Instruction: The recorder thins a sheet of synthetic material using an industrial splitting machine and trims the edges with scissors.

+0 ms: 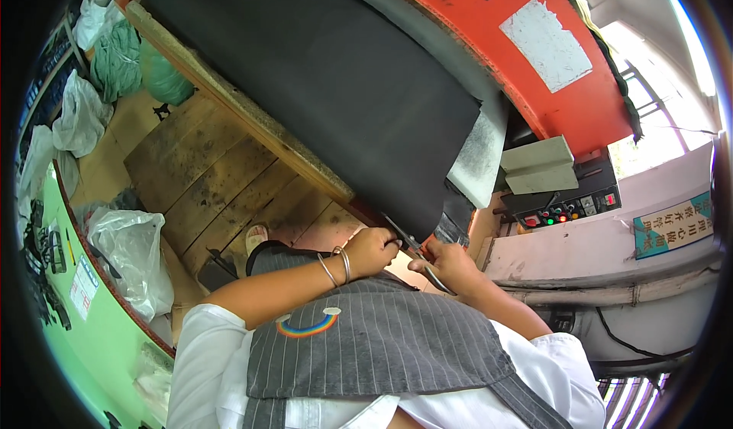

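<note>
One clear plastic bag (pixel 130 257) lies beside a green surface (pixel 99 337) at the far left. Next comes the bench (pixel 259 127), its wooden edge slanting down toward the person, with a black sheet (pixel 321 70) spread along it. The sheet looks matt and pliable, probably limp at its near corner, so it is best steadied close to the edge. Near that corner the left hand (pixel 372 253) is curled, fingers together, beside the tip of metal scissors (pixel 411 243); whether it pinches anything, I cannot tell. The scissors sit between the hands; they look stiff, smooth and fairly light, best held by the handles, where the right hand (pixel 456 267) is clamped. Farther right are a red panel (pixel 473 16) and a control box (pixel 573 209) with lit buttons.

The left fingertips are hidden, the right hand covers part of the handles, the sheet's far end is cut off, and blade contact with the sheet is hard to make out.
</note>
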Tool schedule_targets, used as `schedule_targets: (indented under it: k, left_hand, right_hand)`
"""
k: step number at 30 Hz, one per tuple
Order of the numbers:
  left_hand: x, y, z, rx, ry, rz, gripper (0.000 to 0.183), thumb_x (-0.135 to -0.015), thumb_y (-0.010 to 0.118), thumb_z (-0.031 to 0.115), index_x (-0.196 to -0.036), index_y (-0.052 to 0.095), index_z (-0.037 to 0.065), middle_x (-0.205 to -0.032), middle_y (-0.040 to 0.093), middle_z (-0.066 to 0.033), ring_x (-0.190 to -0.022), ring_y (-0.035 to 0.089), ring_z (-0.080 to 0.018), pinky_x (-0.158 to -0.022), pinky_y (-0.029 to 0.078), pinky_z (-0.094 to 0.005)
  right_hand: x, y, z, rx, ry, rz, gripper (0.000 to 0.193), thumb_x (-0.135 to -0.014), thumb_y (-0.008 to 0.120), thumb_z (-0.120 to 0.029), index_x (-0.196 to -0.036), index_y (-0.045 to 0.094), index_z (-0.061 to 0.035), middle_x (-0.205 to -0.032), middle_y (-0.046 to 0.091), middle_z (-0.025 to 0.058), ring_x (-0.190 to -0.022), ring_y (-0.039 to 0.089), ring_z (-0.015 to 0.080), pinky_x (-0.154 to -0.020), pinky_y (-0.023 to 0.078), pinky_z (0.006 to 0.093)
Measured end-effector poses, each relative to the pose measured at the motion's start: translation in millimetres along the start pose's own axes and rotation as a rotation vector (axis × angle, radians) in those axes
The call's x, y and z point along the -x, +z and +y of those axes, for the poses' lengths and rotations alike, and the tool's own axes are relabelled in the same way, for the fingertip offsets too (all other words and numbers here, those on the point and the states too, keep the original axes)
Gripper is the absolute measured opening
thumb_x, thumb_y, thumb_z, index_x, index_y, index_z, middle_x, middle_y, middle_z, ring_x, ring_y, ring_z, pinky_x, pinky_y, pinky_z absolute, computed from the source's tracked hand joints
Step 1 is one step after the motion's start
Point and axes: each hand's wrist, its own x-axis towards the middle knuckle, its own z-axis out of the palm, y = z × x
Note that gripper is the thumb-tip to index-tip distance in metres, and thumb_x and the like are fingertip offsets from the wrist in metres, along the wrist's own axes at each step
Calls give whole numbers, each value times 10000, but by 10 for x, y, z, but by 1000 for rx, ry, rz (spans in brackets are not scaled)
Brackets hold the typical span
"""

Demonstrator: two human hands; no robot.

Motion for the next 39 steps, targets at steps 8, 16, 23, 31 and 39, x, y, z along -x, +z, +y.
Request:
schedule_targets:
  k: [8, 16, 23, 31, 39]
  left_hand:
    - [4, -11, 6, 95, 9, -11, 195, -853, 550, 164, -852, 635, -12, -632, 623, -86, -533, 569, -128, -526, 448, -270]
    - [-23, -45, -32, -49, 81, -17, 237, -839, 554, 215, -878, 632, -5, -704, 638, -132, -633, 611, -227, -617, 465, -317]
    - [-3, -120, -63, -95, 118, -70, 316, -805, 561, 296, -939, 636, 19, -809, 640, -183, -760, 630, -311, -689, 474, -357]
    - [-14, -155, -110, -212, 130, -70, 278, -802, 542, 282, -828, 617, 15, -756, 623, -185, -721, 612, -328, -663, 467, -375]
    - [13, -175, -93, -40, 205, -63, 175, -787, 505, 186, -761, 579, 29, -686, 590, -165, -628, 562, -299, -596, 443, -369]
  right_hand:
    - [154, -139, 183, 127, -51, -102, 805, -754, 492, -700, -1071, 502, 39, -967, 593, 230, -944, 586, 362, -793, 457, 427]
    - [-34, -88, -168, 96, -58, -10, 722, -780, 511, -617, -1053, 493, 51, -1003, 575, 243, -954, 569, 366, -820, 440, 421]
    - [-184, 102, -153, 79, -43, 70, 676, -751, 564, -619, -894, 535, 41, -782, 588, 219, -770, 598, 361, -681, 459, 414]
    - [-366, 133, -265, 104, -117, 195, 695, -736, 569, -643, -846, 504, 41, -756, 567, 229, -737, 574, 382, -643, 433, 432]
    - [-488, 112, -461, 146, -220, 323, 647, -748, 584, -601, -813, 522, 40, -721, 573, 220, -696, 576, 360, -636, 439, 417]
